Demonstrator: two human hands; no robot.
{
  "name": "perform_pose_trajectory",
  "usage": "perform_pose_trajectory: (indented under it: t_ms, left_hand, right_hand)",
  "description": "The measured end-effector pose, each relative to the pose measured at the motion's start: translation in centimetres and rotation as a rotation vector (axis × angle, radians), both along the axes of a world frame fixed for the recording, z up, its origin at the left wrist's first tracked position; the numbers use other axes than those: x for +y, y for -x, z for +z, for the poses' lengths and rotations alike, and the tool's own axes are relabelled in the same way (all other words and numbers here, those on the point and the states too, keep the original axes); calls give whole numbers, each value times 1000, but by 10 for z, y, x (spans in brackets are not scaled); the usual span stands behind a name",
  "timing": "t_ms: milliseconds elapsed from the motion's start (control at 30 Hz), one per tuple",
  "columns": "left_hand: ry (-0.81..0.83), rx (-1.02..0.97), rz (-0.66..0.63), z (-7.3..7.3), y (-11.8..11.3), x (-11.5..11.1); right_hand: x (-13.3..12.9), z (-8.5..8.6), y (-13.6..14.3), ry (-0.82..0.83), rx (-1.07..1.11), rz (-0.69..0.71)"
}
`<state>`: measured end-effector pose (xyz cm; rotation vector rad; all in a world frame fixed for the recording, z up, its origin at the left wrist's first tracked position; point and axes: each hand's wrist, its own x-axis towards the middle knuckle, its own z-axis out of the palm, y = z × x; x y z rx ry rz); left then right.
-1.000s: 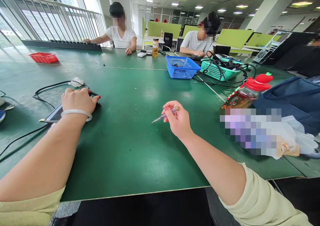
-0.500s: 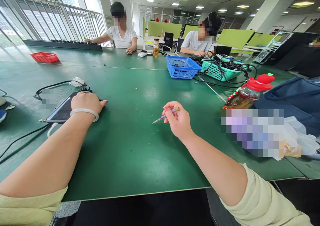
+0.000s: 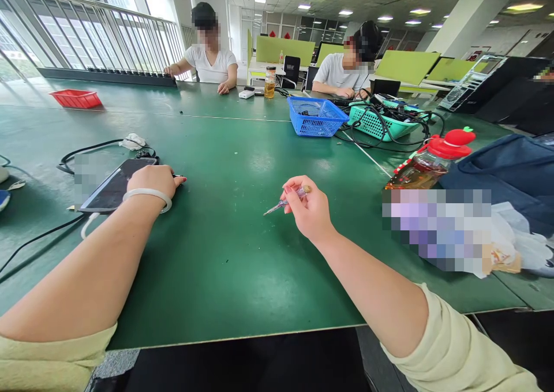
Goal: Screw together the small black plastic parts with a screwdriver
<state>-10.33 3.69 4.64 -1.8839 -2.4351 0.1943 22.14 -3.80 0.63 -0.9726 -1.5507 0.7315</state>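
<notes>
A small screwdriver [image 3: 283,203] with a clear shaft is pinched in my right hand [image 3: 308,207] over the middle of the table, its tip pointing left. My left hand [image 3: 152,184], with a pale bangle at the wrist, is at the right edge of a phone-like device [image 3: 113,189] with a dark screen. A thin dark piece shows by its thumb, and its other fingers are hidden behind the hand. A white cable [image 3: 89,224] runs from the device's near end.
Blue basket [image 3: 317,118] and green basket [image 3: 381,120] with black cables stand beyond my right hand. A red-lidded bottle [image 3: 433,158] and a plastic bag [image 3: 504,236] lie right. Far left is a red tray [image 3: 76,99]. Two people sit across the green table [image 3: 242,282].
My left hand has shifted slightly down, uncovering more of the device's far end. My right hand holds still. The far-left person's reaching hand has moved right along the dark strip.
</notes>
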Motion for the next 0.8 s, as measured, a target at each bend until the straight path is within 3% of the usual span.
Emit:
perform_pose_trajectory:
  t_ms: [367,533,667,800]
  left_hand:
    - [55,30,-33,-2,-4,-6]
    - [36,40,-110,-1,-15,-17]
    - [11,4,-307,-5,-46,-33]
    - [16,-131,-593,-15,-96,-58]
  right_hand:
    - [-2,2,0,3,-10,-1]
    - [-2,3,1,5,-6,-1]
    - [-2,3,2,-10,1,9]
    - [-1,2,2,-13,2,5]
